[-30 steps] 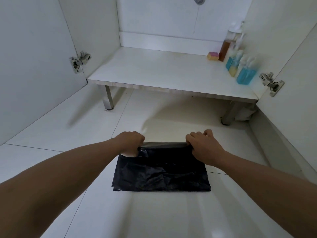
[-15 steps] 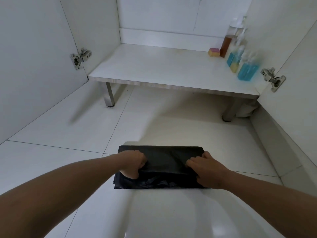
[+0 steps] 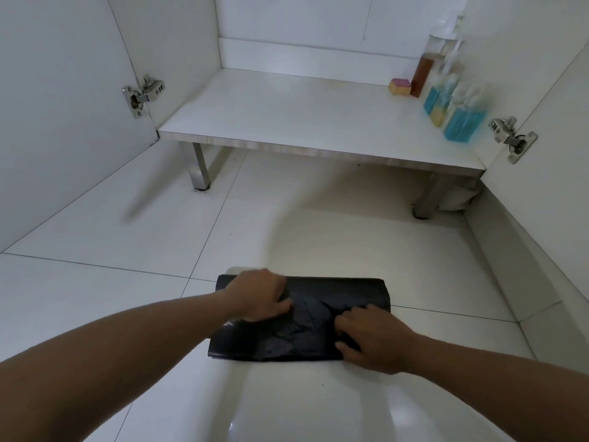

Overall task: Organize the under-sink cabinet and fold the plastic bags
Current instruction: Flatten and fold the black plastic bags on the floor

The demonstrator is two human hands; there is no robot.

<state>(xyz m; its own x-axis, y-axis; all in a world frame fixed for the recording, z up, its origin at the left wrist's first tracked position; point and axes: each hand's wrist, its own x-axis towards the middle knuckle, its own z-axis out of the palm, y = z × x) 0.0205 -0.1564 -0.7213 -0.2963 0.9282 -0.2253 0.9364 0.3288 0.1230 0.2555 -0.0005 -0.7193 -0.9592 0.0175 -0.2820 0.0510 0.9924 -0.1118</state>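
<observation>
A head-worn camera looks down at a white tiled floor (image 3: 127,237) in front of an open under-sink cabinet. In the lower centre of the frame a black plastic bag (image 3: 306,323) lies flat on the tiles, folded into a wide, low rectangle with a rounded fold along its far edge.

Both hands are on the bag, set apart with crinkled film between them. The left hand (image 3: 259,295) rests palm down on the bag's upper left part, its fingers lying across the film and pressing it. The right hand (image 3: 373,339) sits on the lower right part with its fingers bent. It is not clear whether they pinch a layer or only press it.

In the upper half of the frame, the cabinet's raised white shelf (image 3: 287,113) carries blue and amber bottles (image 3: 462,122) and a small pink and yellow sponge (image 3: 400,86) at its right end.

The bag looks thin, very light and limp, with a slick, creased surface. It probably traps air and springs open once released, and the layers may slide over each other. The safest hold seems to be at the two ends of the folded edge, pinching all layers together, while a flat palm smooths the middle.
</observation>
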